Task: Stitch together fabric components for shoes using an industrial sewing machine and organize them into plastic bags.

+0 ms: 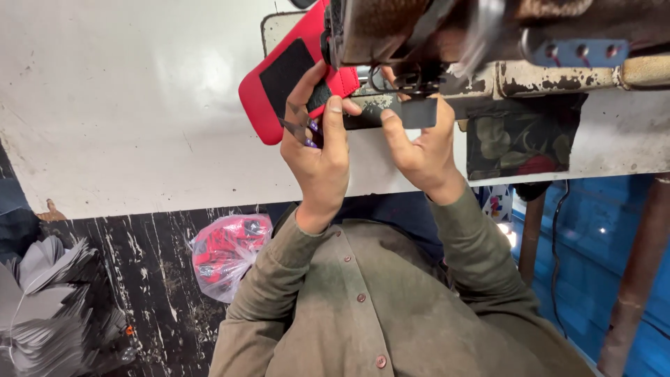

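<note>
Grip of left hand clamps red piece (snips tucked), right hand pinching black strip.

There is a single view, from a camera worn on the person's head. It looks steeply down and slightly forward over the person's own chest, so the olive shirt fills the bottom of the frame and both forearms run up from it. The white desk crosses the upper half, close to the lens. The sewing machine sits at the top edge, cut off and partly blurred by nearness. The left hand and right hand sit near the middle. To the lower left the view reaches past the desk edge to the floor.
</note>
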